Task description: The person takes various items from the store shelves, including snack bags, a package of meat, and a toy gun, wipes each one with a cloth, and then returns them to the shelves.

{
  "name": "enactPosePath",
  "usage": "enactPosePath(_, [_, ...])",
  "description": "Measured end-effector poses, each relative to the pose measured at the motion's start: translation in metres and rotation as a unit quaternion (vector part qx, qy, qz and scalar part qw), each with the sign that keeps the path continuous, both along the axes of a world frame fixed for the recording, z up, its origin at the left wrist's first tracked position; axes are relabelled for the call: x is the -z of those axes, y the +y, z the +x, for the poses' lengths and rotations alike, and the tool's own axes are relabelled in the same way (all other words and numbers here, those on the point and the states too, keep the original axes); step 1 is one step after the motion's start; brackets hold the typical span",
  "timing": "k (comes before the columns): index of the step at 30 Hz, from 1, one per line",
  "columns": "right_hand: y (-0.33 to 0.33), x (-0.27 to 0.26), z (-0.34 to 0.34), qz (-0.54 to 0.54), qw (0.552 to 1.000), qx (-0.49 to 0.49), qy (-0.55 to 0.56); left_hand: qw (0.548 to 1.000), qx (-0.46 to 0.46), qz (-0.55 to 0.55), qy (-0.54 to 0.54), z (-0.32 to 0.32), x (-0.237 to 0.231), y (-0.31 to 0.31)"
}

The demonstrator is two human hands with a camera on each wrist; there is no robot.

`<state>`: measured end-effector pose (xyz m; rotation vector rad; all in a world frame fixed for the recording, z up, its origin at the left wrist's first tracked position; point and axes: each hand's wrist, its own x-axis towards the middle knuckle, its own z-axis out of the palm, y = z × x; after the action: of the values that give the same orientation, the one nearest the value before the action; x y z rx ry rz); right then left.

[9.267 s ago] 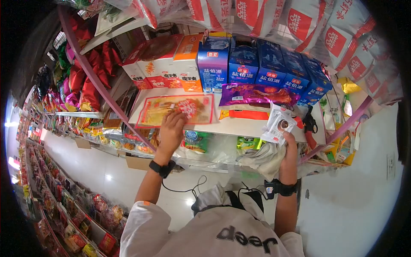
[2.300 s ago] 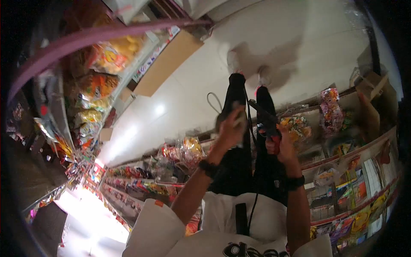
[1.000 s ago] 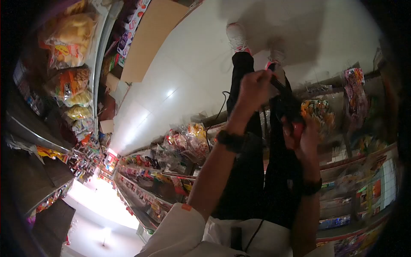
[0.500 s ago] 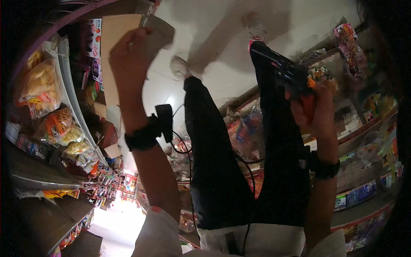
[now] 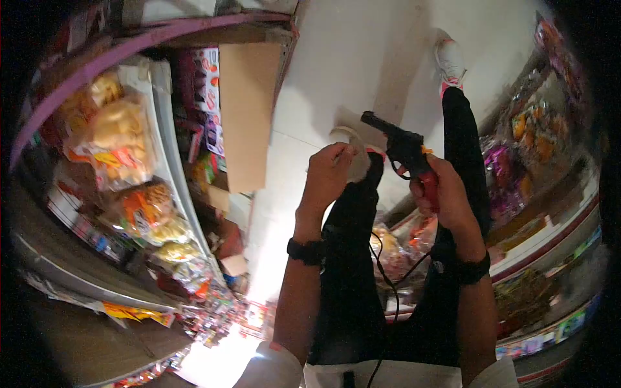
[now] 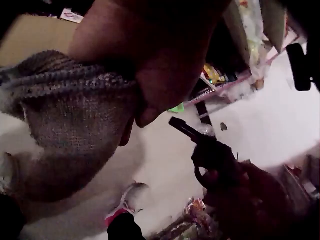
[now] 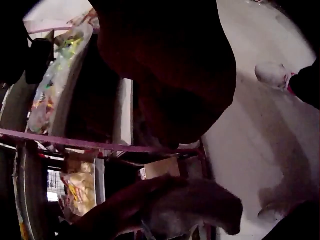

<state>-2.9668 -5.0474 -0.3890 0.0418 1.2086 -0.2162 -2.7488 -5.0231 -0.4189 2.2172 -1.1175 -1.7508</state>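
My right hand (image 5: 453, 194) grips a toy revolver (image 5: 405, 143) by its red handle, the black barrel pointing up and to the left in the head view. An orange piece shows at the back of its frame. Close to the barrel's left, my left hand (image 5: 325, 178) pinches a grey knit glove (image 5: 359, 167) that hangs down from the fingers. The left wrist view shows the ribbed cuff of the glove (image 6: 75, 120) bunched at the fingers, with the dark revolver (image 6: 212, 155) beyond. In the right wrist view my right hand is a dark shape that hides the revolver.
A shelf at left carries bagged snacks (image 5: 119, 142) behind a pink edge strip (image 5: 162, 32). A cardboard box (image 5: 249, 116) stands by the pale floor (image 5: 310, 77). Bagged goods (image 5: 504, 168) line the right side. Black cables (image 5: 388, 278) hang between my legs.
The view has turned from the snack shelf to the aisle. The revolver has gone from the shelf into my right hand. My left hand with the glove swung out left, then back toward the revolver.
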Motion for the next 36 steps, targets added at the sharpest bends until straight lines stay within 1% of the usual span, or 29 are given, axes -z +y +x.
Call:
enactPosePath(1, [0.013, 0.006, 0.006, -0.024, 0.999, 0.03, -0.033, 1.0, 0.011, -0.006, 0.004, -0.001, -0.005, -0.008])
enactPosePath(3, [0.024, 0.006, 0.023, -0.034, 0.998, 0.041, -0.026, 0.998, 0.039, -0.046, 0.016, 0.006, 0.0, -0.012])
enactPosePath(5, [0.04, 0.005, 0.032, -0.039, 0.998, 0.047, -0.01, 0.998, 0.055, -0.012, 0.006, 0.012, 0.005, -0.023])
enactPosePath(6, [0.043, 0.006, 0.035, -0.041, 0.998, 0.045, 0.0, 0.996, 0.08, -0.043, -0.008, 0.012, 0.012, -0.029])
enactPosePath(9, [0.05, 0.031, 0.032, -0.024, 0.999, 0.026, -0.015, 0.991, 0.122, -0.03, -0.049, 0.014, 0.043, -0.043])
enactPosePath(10, [0.057, 0.045, 0.03, -0.059, 0.998, -0.001, -0.004, 0.983, 0.161, -0.042, -0.077, 0.017, 0.06, -0.049])
enactPosePath(11, [0.055, 0.057, 0.029, -0.094, 0.995, -0.029, 0.009, 0.963, 0.229, -0.026, -0.139, 0.019, 0.081, -0.059])
enactPosePath(12, [0.049, 0.066, 0.023, -0.155, 0.981, -0.097, 0.067, 0.935, 0.294, -0.011, -0.201, 0.02, 0.106, -0.07])
enactPosePath(13, [0.028, 0.064, 0.008, -0.213, 0.955, -0.163, 0.126, 0.898, 0.355, 0.004, -0.259, 0.021, 0.136, -0.083])
enactPosePath(14, [0.011, 0.067, -0.008, -0.264, 0.919, -0.23, 0.182, 0.878, 0.368, 0.01, -0.305, 0.023, 0.172, -0.097])
enactPosePath(15, [-0.008, 0.088, -0.026, -0.226, 0.949, -0.186, 0.12, 0.843, 0.457, -0.026, -0.283, 0.036, 0.217, -0.11])
enactPosePath(16, [-0.024, 0.107, -0.039, -0.228, 0.963, -0.091, 0.111, 0.829, 0.497, -0.03, -0.255, 0.037, 0.249, -0.131])
enactPosePath(17, [-0.03, 0.152, -0.043, -0.248, 0.957, -0.064, 0.135, 0.865, 0.462, 0.041, -0.192, 0.041, 0.279, -0.155])
enactPosePath(18, [-0.02, 0.232, -0.043, -0.27, 0.934, -0.089, 0.218, 0.842, 0.473, 0.06, -0.253, 0.043, 0.313, -0.17])
enactPosePath(20, [0.017, 0.403, -0.037, -0.268, 0.835, -0.248, 0.411, 0.818, 0.483, 0.065, -0.306, 0.068, 0.382, -0.189])
enactPosePath(21, [0.034, 0.46, -0.035, -0.234, 0.782, -0.333, 0.473, 0.768, 0.527, 0.111, -0.347, 0.053, 0.372, -0.209])
enactPosePath(22, [0.045, 0.494, -0.036, -0.194, 0.749, -0.391, 0.498, 0.735, 0.564, 0.099, -0.364, 0.06, 0.389, -0.216])
enactPosePath(23, [0.046, 0.499, -0.034, -0.154, 0.727, -0.436, 0.508, 0.699, 0.6, 0.086, -0.378, 0.066, 0.408, -0.225])
enactPosePath(25, [0.042, 0.487, -0.04, -0.102, 0.723, -0.483, 0.483, 0.679, 0.597, 0.1, -0.415, 0.086, 0.436, -0.24])
enactPosePath(26, [0.044, 0.494, -0.047, -0.072, 0.728, -0.499, 0.464, 0.669, 0.596, 0.107, -0.432, 0.09, 0.444, -0.244])
enactPosePath(28, [0.049, 0.507, -0.056, -0.041, 0.749, -0.504, 0.428, 0.705, 0.559, 0.094, -0.426, 0.097, 0.45, -0.24])
enactPosePath(29, [0.042, 0.5, -0.064, -0.065, 0.778, -0.477, 0.404, 0.72, 0.541, 0.082, -0.427, 0.098, 0.449, -0.244])
enactPosePath(30, [0.026, 0.486, -0.074, -0.101, 0.814, -0.436, 0.372, 0.762, 0.448, 0.119, -0.452, 0.104, 0.463, -0.242])
enactPosePath(31, [-0.001, 0.46, -0.085, -0.146, 0.863, -0.367, 0.316, 0.662, 0.588, 0.115, -0.45, 0.111, 0.469, -0.243])
enactPosePath(32, [-0.036, 0.422, -0.102, -0.182, 0.91, -0.286, 0.24, 0.722, 0.489, 0.089, -0.482, 0.119, 0.479, -0.238])
enactPosePath(33, [-0.068, 0.385, -0.114, -0.211, 0.941, -0.215, 0.157, 0.774, 0.383, 0.045, -0.503, 0.126, 0.489, -0.233])
enactPosePath(34, [-0.093, 0.356, -0.121, -0.237, 0.953, -0.166, 0.087, 0.753, 0.442, 0.088, -0.479, 0.097, 0.445, -0.241])
enactPosePath(35, [-0.109, 0.34, -0.128, -0.267, 0.951, -0.149, 0.047, 0.761, 0.402, 0.082, -0.502, 0.102, 0.45, -0.242])
enactPosePath(36, [-0.113, 0.34, -0.124, -0.309, 0.935, -0.163, 0.064, 0.769, 0.362, 0.077, -0.521, 0.103, 0.458, -0.237])
